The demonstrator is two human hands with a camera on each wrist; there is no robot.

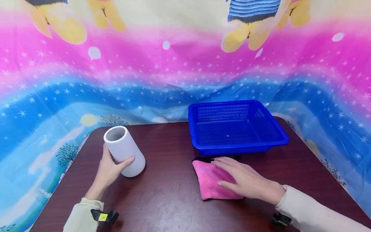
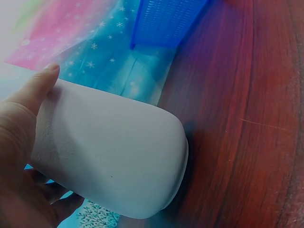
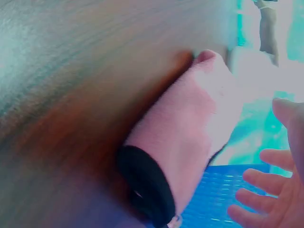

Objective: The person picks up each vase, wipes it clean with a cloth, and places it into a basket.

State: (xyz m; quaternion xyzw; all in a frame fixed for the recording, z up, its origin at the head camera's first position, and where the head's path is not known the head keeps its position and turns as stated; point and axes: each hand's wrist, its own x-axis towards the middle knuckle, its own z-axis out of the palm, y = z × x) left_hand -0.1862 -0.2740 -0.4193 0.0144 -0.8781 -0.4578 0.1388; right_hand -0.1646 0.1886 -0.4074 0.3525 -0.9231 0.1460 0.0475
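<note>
My left hand (image 1: pixel 108 170) grips a white cylindrical vase (image 1: pixel 128 158), hollow at the top, on the left side of the table. The thumb lies along its near side, and in the left wrist view the other fingers reach round behind the vase (image 2: pixel 114 147). Whether its base touches the table I cannot tell. My right hand (image 1: pixel 250 180) is over a pink fabric pouch (image 1: pixel 210 183) with a black edge. In the right wrist view, the spread fingers of that hand (image 3: pixel 273 190) appear apart from the pouch (image 3: pixel 178 123), which looks puffed up.
A blue perforated plastic basket (image 1: pixel 237 149) stands behind the pouch, toward the far right of the dark wooden table (image 1: pixel 162 206). A patterned pink and blue cloth (image 1: pixel 162 71) hangs along the table's far edge and sides.
</note>
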